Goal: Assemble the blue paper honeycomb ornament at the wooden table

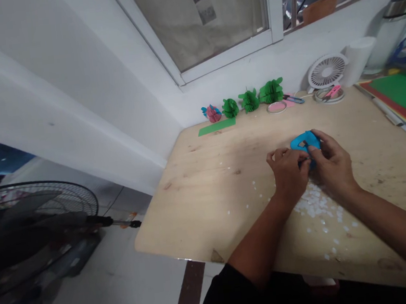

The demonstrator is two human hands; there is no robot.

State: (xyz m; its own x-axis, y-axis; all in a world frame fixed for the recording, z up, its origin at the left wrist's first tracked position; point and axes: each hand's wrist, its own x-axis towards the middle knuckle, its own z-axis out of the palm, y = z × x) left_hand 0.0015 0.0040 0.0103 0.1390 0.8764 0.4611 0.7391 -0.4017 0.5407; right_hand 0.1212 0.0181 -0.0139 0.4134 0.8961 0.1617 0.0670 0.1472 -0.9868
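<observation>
A bright blue paper piece (298, 142) with a small opening in it is held just above the table, over the right half. My right hand (334, 163) grips its right side, with the thumb across its front. My left hand (287, 171) is closed at the near left edge of the piece, its thumb and forefinger pinched together. Whatever lies between those left fingertips is too small to make out. Below both hands many tiny white scraps (315, 203) are scattered on the wooden table (200, 191).
Along the wall stand a pink and blue paper ornament (214, 114) and several green ones (271, 91), with a green strip (217, 127) in front. Thread snips (293, 98), tape rings (329, 95) and a small white fan (327, 71) sit rightward. Coloured sheets (404, 97) lie far right.
</observation>
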